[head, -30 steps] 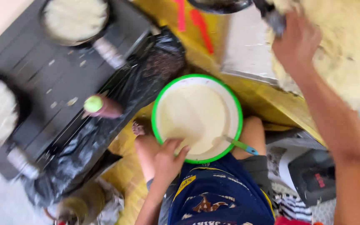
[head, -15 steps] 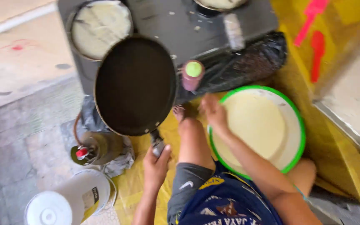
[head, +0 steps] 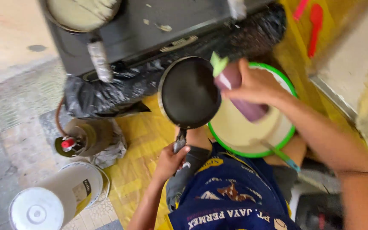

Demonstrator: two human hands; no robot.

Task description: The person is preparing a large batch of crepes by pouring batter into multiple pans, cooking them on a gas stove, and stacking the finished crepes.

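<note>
Item: black frying pan (head: 190, 92), left hand (head: 170, 160) closing round its handle, holding it level above the green-rimmed bowl (head: 252, 140). Right hand (head: 258, 85) gripping a purple squeeze bottle (head: 239, 91), tilting its green nozzle panward. Advisable: keeping pan level, squeezing gently.

the left hand (head: 171, 159) is curled in a closed grip low in view, forearm running down. the right hand (head: 256, 85) is clenched higher up, its arm stretching in from the lower right.
</note>
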